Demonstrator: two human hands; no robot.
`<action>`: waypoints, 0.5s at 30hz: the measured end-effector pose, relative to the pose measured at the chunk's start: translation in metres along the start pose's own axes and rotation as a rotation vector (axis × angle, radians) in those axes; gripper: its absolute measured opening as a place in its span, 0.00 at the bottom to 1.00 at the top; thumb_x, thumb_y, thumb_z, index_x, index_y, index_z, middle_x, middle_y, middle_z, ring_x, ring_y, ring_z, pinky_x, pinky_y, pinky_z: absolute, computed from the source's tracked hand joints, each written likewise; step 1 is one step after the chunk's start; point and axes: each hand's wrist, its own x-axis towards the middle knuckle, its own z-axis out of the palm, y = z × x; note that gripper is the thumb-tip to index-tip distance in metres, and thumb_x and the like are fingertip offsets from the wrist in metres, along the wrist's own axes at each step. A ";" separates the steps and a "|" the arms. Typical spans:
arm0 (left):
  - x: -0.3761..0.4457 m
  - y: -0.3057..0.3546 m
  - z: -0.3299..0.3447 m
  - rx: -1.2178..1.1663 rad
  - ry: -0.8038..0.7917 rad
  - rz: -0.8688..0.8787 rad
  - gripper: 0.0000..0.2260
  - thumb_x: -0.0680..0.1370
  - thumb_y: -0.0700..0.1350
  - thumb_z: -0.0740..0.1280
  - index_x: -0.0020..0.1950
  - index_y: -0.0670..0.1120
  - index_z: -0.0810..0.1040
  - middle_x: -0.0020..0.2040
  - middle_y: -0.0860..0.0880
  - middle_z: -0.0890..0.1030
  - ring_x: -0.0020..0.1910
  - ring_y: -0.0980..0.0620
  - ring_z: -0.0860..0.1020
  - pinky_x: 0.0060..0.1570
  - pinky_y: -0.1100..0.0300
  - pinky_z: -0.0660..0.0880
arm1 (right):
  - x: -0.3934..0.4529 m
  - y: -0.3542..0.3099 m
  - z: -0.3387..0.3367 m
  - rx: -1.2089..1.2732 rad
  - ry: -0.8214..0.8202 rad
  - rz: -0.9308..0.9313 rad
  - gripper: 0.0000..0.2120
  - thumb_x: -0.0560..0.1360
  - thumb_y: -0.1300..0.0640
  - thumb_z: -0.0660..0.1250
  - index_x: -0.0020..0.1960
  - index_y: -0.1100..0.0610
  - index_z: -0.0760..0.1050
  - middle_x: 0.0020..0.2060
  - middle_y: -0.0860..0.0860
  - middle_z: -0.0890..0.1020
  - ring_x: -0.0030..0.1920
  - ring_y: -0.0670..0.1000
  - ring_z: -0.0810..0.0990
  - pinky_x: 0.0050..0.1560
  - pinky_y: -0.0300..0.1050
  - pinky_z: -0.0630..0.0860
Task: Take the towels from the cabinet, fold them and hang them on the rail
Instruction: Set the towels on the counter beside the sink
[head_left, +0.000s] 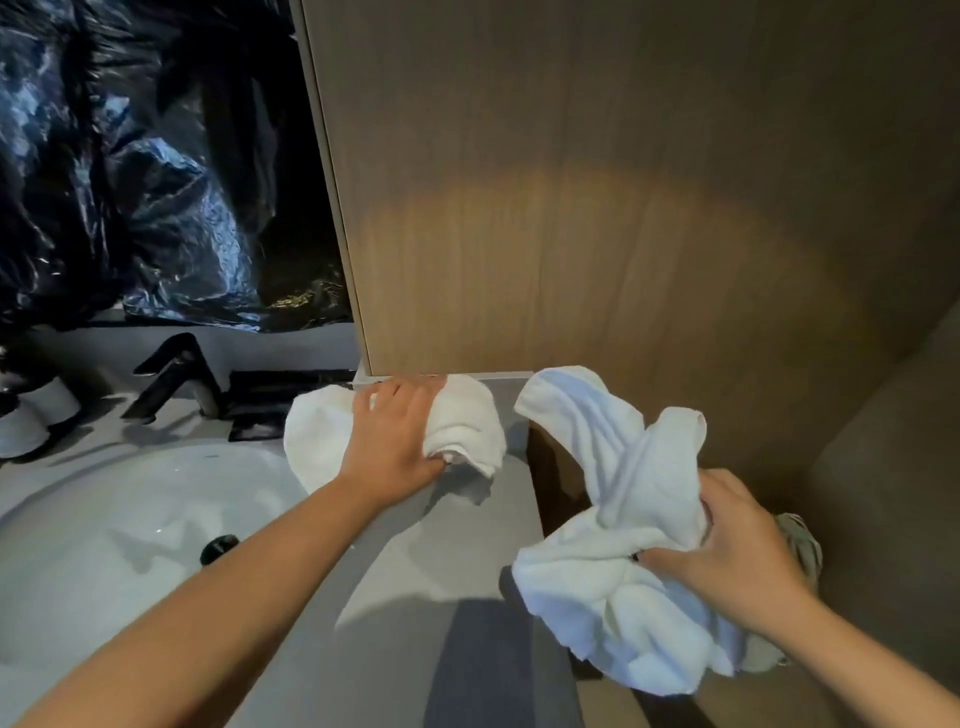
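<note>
One view only, worn on the person's head, looking forward and steeply down, and it sits close in: both forearms run up from the bottom corners. The wide lens bends the edges. Grey tabletop (415, 561) fills the lower middle, white sink basin (130, 519) and black tap (176, 379) off to the left, and the wood-grain cabinet panel (597, 208) rises straight ahead, filling the upper right.

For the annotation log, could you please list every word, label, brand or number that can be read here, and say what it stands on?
None: no text can be read in this view.
The two white towels, one under the left hand and one in the right hand, show no readable tag.
The black faucet shows no readable brand.
</note>
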 end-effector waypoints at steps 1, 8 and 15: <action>0.003 -0.005 0.012 -0.015 -0.004 0.030 0.37 0.65 0.55 0.77 0.70 0.48 0.69 0.63 0.46 0.76 0.63 0.42 0.72 0.62 0.42 0.64 | 0.002 -0.003 0.007 -0.007 0.027 0.014 0.26 0.63 0.48 0.80 0.55 0.41 0.71 0.52 0.41 0.73 0.51 0.42 0.75 0.44 0.35 0.70; -0.009 -0.022 0.102 -0.100 -0.260 0.182 0.46 0.60 0.54 0.81 0.73 0.47 0.64 0.66 0.44 0.77 0.63 0.41 0.76 0.61 0.43 0.73 | 0.000 -0.010 0.040 -0.039 0.105 0.097 0.29 0.61 0.43 0.80 0.59 0.41 0.73 0.53 0.40 0.73 0.54 0.41 0.74 0.50 0.39 0.71; -0.033 -0.027 0.148 -0.189 -0.275 0.059 0.41 0.70 0.63 0.61 0.75 0.40 0.60 0.72 0.39 0.70 0.68 0.39 0.67 0.63 0.39 0.70 | 0.002 -0.010 0.044 -0.117 0.041 0.118 0.38 0.53 0.25 0.70 0.60 0.36 0.71 0.55 0.32 0.69 0.58 0.38 0.72 0.55 0.43 0.73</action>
